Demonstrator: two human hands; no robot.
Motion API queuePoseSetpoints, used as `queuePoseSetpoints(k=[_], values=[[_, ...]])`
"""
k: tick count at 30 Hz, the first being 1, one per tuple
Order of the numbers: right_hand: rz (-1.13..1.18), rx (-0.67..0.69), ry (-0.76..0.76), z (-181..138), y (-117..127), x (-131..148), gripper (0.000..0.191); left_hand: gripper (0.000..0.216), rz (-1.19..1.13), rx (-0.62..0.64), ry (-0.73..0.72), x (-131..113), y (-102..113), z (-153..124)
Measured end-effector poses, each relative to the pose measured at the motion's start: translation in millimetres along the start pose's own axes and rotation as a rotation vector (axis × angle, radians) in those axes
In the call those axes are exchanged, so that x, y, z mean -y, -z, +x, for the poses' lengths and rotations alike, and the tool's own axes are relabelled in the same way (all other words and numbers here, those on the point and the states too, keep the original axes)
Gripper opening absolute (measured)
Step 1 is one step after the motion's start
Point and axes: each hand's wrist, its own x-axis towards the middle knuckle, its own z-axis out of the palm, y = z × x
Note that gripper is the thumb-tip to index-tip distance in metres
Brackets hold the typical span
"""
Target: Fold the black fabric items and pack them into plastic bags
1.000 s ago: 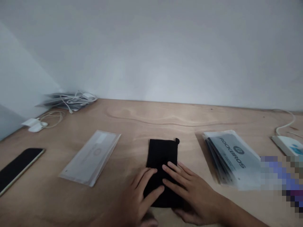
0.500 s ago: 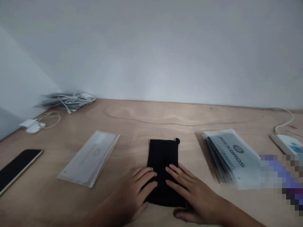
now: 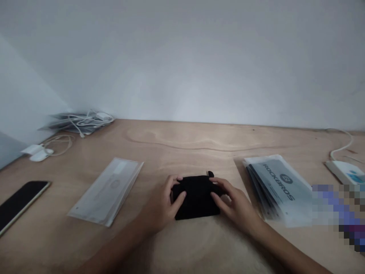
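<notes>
A black cloth pouch [image 3: 196, 197] lies folded in half on the wooden table [image 3: 182, 144], with a small black cord stopper at its far right corner. My left hand [image 3: 167, 201] grips the pouch's left edge, fingers curled over the top and thumb on the cloth. My right hand [image 3: 232, 201] grips its right edge the same way. Both hands press the fold down near the table's middle.
A stack of clear flat bags [image 3: 110, 190] lies to the left, a stack of ROCKBROS-printed bags [image 3: 278, 188] to the right. A dark phone [image 3: 19, 201] sits far left, white cables and an adapter [image 3: 80, 121] at the back left, a white device [image 3: 346, 173] with cable far right.
The pouch lay full length with both hands flat on its near end. Now its near half is folded over the far half, and both hands have moved forward to hold its sides.
</notes>
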Motion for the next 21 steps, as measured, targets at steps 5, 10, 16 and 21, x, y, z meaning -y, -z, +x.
queuePoseSetpoints(k=[5,10,16,21], values=[[-0.267,-0.158,0.024,16.5,-13.4,-14.1,0.036,0.036,0.300,-0.193,-0.192,-6.7,-16.9,4.7],[-0.413,-0.188,0.140,-0.2,-12.5,-16.9,0.041,0.044,0.494,0.002,-0.280,0.2,-25.4,-6.6],[-0.499,-0.015,0.331,-1.1,-15.4,-27.5,0.035,0.051,0.583,0.091,-0.247,22.8,-31.1,-1.0],[-0.478,0.031,0.355,3.5,-10.2,-24.4,0.034,0.052,0.479,0.116,-0.283,24.2,-26.2,1.7]])
